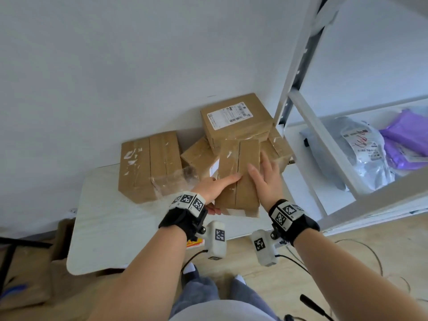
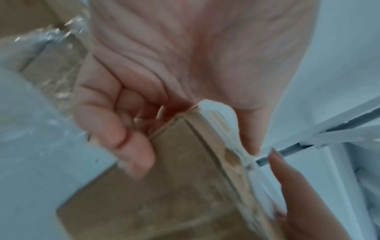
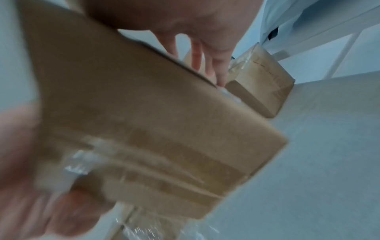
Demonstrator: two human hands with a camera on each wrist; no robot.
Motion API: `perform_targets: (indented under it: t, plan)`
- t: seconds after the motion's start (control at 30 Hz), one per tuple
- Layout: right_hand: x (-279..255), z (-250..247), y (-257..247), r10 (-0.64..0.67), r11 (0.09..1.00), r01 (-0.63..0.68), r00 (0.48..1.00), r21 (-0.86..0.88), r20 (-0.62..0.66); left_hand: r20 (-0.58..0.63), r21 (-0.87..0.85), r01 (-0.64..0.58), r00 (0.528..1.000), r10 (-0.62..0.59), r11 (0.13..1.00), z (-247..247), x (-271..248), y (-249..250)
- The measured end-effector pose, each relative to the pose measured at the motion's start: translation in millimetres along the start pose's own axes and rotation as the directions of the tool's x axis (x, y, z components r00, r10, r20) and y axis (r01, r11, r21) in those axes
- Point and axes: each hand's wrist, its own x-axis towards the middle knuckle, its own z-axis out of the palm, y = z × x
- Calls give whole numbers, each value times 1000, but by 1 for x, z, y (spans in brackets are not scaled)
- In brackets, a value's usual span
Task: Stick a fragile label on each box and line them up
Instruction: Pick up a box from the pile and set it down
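A narrow brown cardboard box [image 1: 240,172] with a taped seam is tilted above the white table [image 1: 111,228]. My left hand [image 1: 222,193] grips its near left corner, thumb on top and fingers [image 2: 131,146] curled underneath. My right hand [image 1: 258,163] lies against the box's right side, thumb on top and fingers [image 3: 207,61] straight. The wrist views show the same box [image 2: 164,186] [image 3: 133,113], blurred. A red and yellow item [image 1: 194,243] peeks from under my left wrist at the table's front edge.
A larger taped box [image 1: 148,165] lies at the left, trailing crumpled clear tape [image 1: 176,179]. A box with a shipping label [image 1: 234,119] tops a pile against the wall. A white shelf rack [image 1: 324,147] at the right holds grey [image 1: 356,154] and purple bags [image 1: 407,140].
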Motion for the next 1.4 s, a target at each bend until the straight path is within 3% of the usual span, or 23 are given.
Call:
perform_targets:
  t: [0.1,0.27,0.4,0.67,0.83,0.97,1.07,1.17,1.23,1.4]
  plan:
    - [-5,7,28,53,997,-45,992,-70,116,-20,-62,31,999,-33,998,24,20,-6]
    - [5,12,64,127,990,-121,989,-74,73,9,-136,72,997,-71,988,55,43,-14]
    - [15,10,91,161,972,-138,981,-191,112,-30,-160,86,995,-92,983,68,56,-17]
    - [22,7,106,175,946,-140,980,-294,96,-60,-161,101,992,-111,982,79,72,-16]
    - [23,5,102,176,932,-141,981,-334,77,-104,-51,54,993,-59,997,73,77,-21]
    - [27,7,86,67,909,-67,998,-411,-15,-222,60,71,973,-56,996,56,83,-40]
    - [37,12,66,11,850,-15,1000,-527,-9,-310,83,134,945,-103,987,39,89,-60]
    - [42,27,45,-152,822,124,988,-556,-3,-339,77,217,924,-179,973,20,90,-79]
    - [42,41,36,-248,807,223,968,-547,30,-393,51,266,892,-225,963,8,89,-91]
    - [33,82,20,-324,799,390,920,-458,219,-513,-111,301,799,-314,947,-21,76,-114]
